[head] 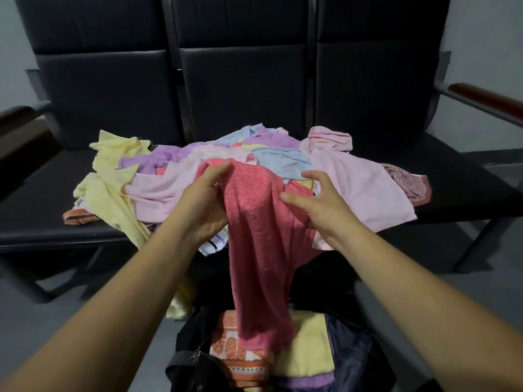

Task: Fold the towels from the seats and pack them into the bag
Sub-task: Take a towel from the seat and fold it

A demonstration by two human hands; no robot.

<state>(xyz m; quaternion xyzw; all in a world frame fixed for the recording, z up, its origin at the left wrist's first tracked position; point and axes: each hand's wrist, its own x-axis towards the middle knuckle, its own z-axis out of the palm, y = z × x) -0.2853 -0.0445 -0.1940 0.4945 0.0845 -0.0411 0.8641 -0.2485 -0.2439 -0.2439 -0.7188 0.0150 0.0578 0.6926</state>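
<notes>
So the red towel (254, 236) is up in the air right in the middle, hanging in a long strip, and its bottom end is draped down onto the stuff already in the bag (348, 349) at 6 o'clock. The left hand (208, 199) has the top of it bunched up, fingers (215, 169) curled tight round the cloth. The right hand (322, 210) is on the towel's 3 o'clock edge, thumb pressed on the front and the other fingers (314, 176) hooked over the back. It looks like a pinch, but the far side is hidden, so I'm not 100% sure.

The bag sits open on the floor. Inside it are a folded orange towel (226, 343) on the 9 o'clock side, a yellow towel (308, 343) just beside it at 3 o'clock, and a bit of purple towel (305, 381) showing at the very bottom.

Behind the hands at 12 o'clock, the pile (175, 179) of unfolded towels is spread over the black seats (42, 216): pink, yellow, purple and light blue all mixed, with some hanging over the front edge.
</notes>
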